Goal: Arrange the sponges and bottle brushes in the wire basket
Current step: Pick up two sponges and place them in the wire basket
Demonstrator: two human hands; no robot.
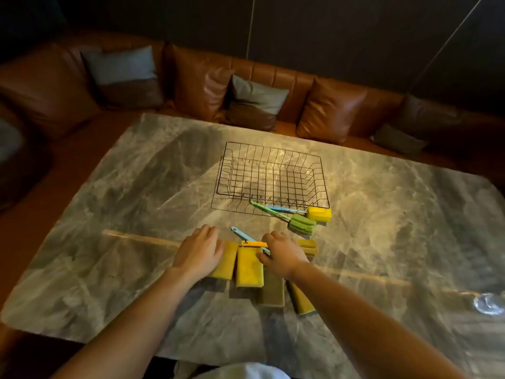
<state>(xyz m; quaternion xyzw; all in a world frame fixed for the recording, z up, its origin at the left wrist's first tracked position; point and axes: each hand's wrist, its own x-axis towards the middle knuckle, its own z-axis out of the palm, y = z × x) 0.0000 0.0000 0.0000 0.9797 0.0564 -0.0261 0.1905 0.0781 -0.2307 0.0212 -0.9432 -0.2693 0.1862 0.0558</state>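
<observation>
Your left hand (200, 248) lies flat w/ fingers spread on the leftmost yellow sponge (226, 259), and your right hand (281, 255) curls over the sponge row, thumb near the blue brush handle (247, 239), but whether it really pinches sth I cannot tell. The wire basket (270, 176) is still empty, w/ two bottle brushes (303, 221) lying just at its near edge, so a hurried reach could knock them, or the thin handles could slip through the wires. The marble table (136, 187) looks smooth, sponges may slide; room is dim, w/ a brown leather sofa (336, 110) behind.
</observation>
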